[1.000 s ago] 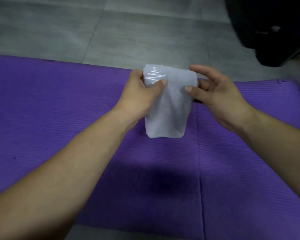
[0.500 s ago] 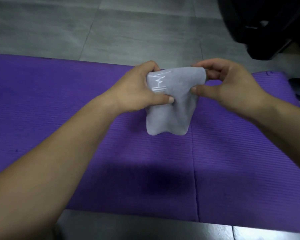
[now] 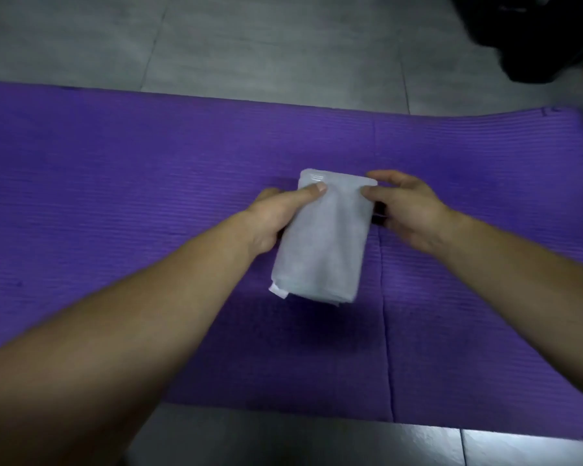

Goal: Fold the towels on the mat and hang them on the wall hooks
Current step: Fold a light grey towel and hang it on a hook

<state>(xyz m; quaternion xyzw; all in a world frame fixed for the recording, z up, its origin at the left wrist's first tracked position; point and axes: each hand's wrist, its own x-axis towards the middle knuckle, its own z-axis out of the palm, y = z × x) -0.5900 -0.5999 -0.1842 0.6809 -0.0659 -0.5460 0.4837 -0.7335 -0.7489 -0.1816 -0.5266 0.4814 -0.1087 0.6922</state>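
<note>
The purple mat (image 3: 115,163) spans the frame from the left edge almost to the right. Its far edge meets the grey tile floor (image 3: 249,45) and its near edge lies along the bottom. Bare mat stretches wide to the left of the arms.

The left hand (image 3: 276,216) pinches the folded pale towel (image 3: 323,243) at its upper left corner, thumb on top and fingers hidden beneath. The towel sits at frame centre over the mat, its long axis running from top to bottom and leaning slightly left, with a white tag (image 3: 278,290) at the lower left corner.

The right hand (image 3: 408,210) pinches the upper right corner with its thumb against the edge. A dark object (image 3: 535,35) fills the upper right.
</note>
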